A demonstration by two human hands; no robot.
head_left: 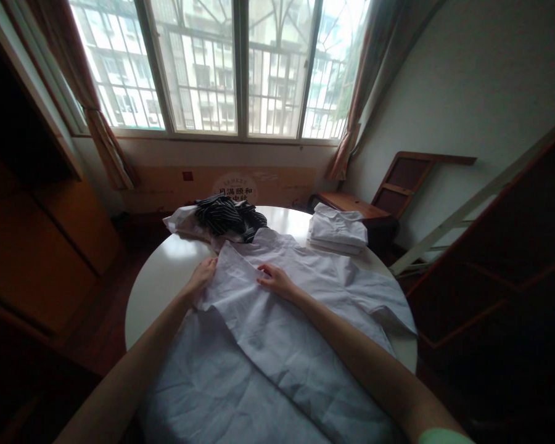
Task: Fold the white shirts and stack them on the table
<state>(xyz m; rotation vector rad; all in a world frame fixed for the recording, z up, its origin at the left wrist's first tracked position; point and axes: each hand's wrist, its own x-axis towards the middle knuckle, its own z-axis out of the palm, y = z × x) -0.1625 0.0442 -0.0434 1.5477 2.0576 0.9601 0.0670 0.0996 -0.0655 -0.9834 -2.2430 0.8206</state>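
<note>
A white shirt [300, 345] lies spread over the round table, its collar end [271, 237] away from me and one sleeve [383, 308] reaching the right edge. At its left edge, my left hand [204, 273] is closed on the cloth; part of its fingers is hidden by the fabric. My right hand [276, 279] rests on the upper part of the shirt, fingers slightly bent and apart. Nothing shows in its grasp. Loose creases run through the shirt between my hands and down its front.
Folded white shirts [337, 228] form a stack at the table's back right. A black striped garment [226, 216] lies heaped with pale cloth at the back left. The round white table [150, 296] stands before a window. A wooden chair [402, 182] is behind, right.
</note>
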